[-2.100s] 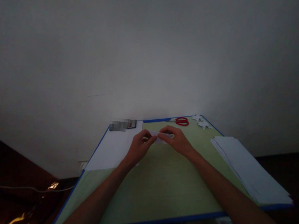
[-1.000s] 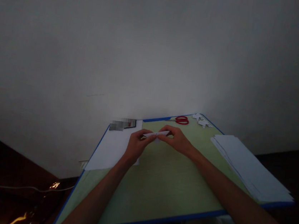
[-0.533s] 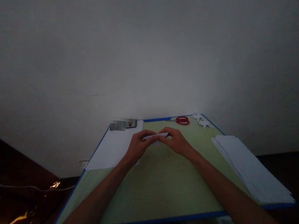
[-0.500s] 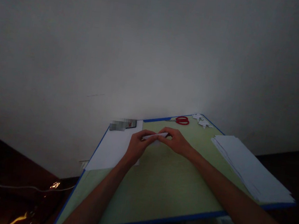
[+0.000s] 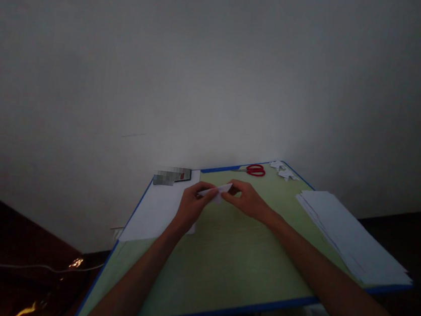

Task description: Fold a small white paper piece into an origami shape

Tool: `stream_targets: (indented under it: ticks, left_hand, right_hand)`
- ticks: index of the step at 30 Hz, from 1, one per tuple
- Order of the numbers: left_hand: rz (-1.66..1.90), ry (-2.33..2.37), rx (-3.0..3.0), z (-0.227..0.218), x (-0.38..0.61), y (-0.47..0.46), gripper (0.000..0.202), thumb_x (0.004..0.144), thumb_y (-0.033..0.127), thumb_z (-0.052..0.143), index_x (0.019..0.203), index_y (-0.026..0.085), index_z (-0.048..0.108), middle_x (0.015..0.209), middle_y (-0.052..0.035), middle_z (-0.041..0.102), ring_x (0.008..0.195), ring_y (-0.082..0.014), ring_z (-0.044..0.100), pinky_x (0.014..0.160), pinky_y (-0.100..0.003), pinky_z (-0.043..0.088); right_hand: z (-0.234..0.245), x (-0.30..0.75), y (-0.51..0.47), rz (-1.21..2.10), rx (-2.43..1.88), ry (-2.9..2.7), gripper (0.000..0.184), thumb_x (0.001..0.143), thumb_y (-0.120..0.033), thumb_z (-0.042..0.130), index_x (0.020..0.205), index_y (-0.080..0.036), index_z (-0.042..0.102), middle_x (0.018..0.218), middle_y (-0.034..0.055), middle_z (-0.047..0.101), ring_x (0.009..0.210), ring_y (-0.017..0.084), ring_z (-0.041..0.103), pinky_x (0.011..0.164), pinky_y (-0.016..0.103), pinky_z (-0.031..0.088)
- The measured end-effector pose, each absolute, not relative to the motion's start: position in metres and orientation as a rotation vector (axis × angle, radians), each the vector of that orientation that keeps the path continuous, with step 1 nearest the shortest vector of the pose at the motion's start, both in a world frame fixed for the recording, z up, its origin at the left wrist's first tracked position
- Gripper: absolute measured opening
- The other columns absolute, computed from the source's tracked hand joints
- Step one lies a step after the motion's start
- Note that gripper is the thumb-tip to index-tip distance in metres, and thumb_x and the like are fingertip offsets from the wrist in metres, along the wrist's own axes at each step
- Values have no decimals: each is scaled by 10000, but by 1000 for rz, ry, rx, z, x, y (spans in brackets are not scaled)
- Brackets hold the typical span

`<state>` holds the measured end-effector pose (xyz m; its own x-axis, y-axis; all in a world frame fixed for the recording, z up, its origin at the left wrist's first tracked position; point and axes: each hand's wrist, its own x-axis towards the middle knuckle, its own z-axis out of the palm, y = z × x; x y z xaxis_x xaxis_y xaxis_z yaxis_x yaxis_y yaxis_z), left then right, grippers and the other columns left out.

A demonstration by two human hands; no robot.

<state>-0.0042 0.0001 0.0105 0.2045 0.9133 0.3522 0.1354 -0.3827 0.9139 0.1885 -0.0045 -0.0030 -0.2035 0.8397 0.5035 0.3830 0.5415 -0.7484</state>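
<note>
Over the middle of the table I hold a small piece of folded white paper [image 5: 222, 189] in the air. My left hand [image 5: 191, 202] pinches its left part between thumb and fingers. At the right end, the thumb and bent fingers of my right hand [image 5: 247, 199] close on the paper near its pointed tip. The palms and some fingertips are hidden, and the folds are too small and dim to make out fully.
The green table [image 5: 245, 253] has a blue edge and stands against a wall. A white sheet [image 5: 154, 212] lies left, with a phone [image 5: 182, 175] on it. Red-handled scissors [image 5: 255, 170] and folded paper pieces [image 5: 286, 174] lie at the back; a paper stack [image 5: 349, 235] lies right.
The folded paper has tilted, its right tip now higher and more exposed. My right thumb and fingers have shifted slightly on it; my left hand keeps its pinch.
</note>
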Motion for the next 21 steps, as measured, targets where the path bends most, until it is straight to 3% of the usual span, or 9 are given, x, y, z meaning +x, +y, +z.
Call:
stream_targets:
  ticks: [10, 21]
  left_hand:
    - [1193, 1010, 1725, 13, -5, -2, 300, 721, 455, 793, 808, 169, 768, 811, -52, 742, 758, -190, 648, 726, -298, 484]
    - [1212, 903, 1593, 11, -3, 0, 294, 732, 430, 798, 804, 151, 745, 753, -42, 700, 686, -147, 591, 645, -267, 450]
  right_hand:
    - [-3, 187, -7, 617, -981, -1796, 214, 848, -349, 658, 748, -169, 602, 705, 10, 623, 667, 146, 576, 633, 266, 444]
    - [-3, 188, -2, 827, -949, -1609, 293, 782, -448, 732, 855, -166, 698, 788, 35, 694, 692, 154, 622, 666, 287, 498]
